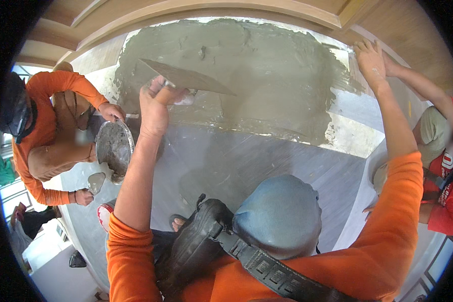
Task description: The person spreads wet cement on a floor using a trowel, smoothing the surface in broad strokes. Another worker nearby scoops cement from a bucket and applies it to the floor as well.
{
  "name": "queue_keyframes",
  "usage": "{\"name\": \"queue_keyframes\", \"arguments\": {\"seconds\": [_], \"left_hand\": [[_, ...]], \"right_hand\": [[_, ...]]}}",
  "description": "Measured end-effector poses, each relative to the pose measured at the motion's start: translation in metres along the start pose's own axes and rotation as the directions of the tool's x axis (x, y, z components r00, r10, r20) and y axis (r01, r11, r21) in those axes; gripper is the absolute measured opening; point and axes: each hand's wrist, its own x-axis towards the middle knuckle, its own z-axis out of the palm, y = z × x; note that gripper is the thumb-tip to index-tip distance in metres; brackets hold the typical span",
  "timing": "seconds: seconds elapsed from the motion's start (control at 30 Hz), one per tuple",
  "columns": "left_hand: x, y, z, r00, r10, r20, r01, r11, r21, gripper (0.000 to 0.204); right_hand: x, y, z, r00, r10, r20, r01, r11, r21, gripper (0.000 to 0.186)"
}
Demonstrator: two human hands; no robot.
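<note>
My left hand (155, 98) grips the handle of a flat steel trowel (201, 81), raised over a broad patch of wet grey-green cement (267, 75). My right hand (368, 61) is at the far right end of the patch, fingers bent at the panel edge beside streaked cement, around something too small to make out. A co-worker's hand (388, 64) is just behind it. At left, a co-worker in orange (45, 116) holds a bucket of grey mix (110, 141) in one hand and a small trowel (96, 182) in the other.
Wooden panelling (211, 11) borders the patch along the top. A grey board surface (256, 156) lies below it. A person in red (440, 186) crouches at the right. A rounded blue-grey form (277, 216) and a black bag (191, 241) are at my body.
</note>
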Motion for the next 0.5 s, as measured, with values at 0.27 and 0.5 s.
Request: {"name": "queue_keyframes", "arguments": {"seconds": [0.27,0.5], "left_hand": [[0.018,-0.006,0.050,0.956,-0.156,-0.248,-0.030,0.791,-0.612,0.040],[0.034,-0.017,0.127,0.826,-0.226,-0.516,-0.096,0.846,-0.525,0.034]], "right_hand": [[-0.006,-0.196,-0.071,0.885,0.431,0.175,-0.381,0.456,0.804,0.037],[0.026,-0.320,-0.131,0.816,0.456,0.356,-0.474,0.175,0.863,0.037]]}}
